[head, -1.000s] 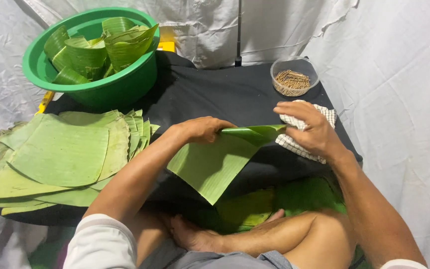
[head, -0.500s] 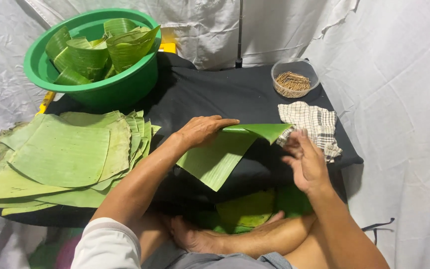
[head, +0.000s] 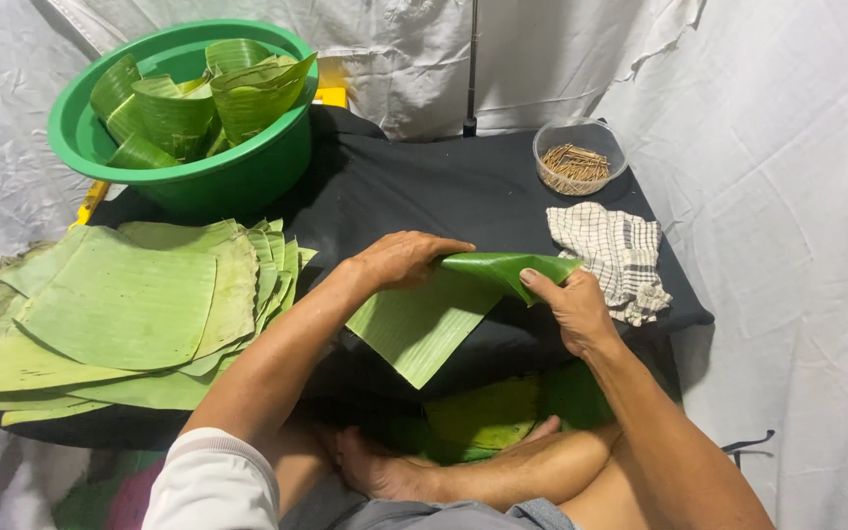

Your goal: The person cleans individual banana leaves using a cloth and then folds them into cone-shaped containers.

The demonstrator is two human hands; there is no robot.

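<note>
Nearest the camera, the person's crossed bare legs and one foot [head: 375,471] lie under the table edge, with green leaf scraps [head: 488,412] on the floor beside them. Above these, a cut rectangle of green banana leaf [head: 434,319] lies on the black cloth-covered table [head: 444,186], its near corner hanging over the front edge. The left hand [head: 399,260] presses flat on the leaf's upper edge, fingers spread and holding it down. The right hand [head: 571,309] pinches the leaf's right end between thumb and fingers and curls it over into a fold; the folded flap [head: 512,270] stands up off the table between the two hands.

By judgement the leaf is light, thin and flexible, smooth and somewhat slippery, and likely to split along its ribs; the edges and corners are the sound places to take hold, with a flat palm steadying the middle.

To the left lies a stack of flat green banana leaf sheets [head: 120,304]. Just right of the right hand lies a checked white cloth [head: 610,250]. Farther back stand a clear round bowl of thin wooden sticks [head: 576,162] and a round green plastic basin [head: 247,177] holding rolled leaf pieces [head: 188,98].
</note>
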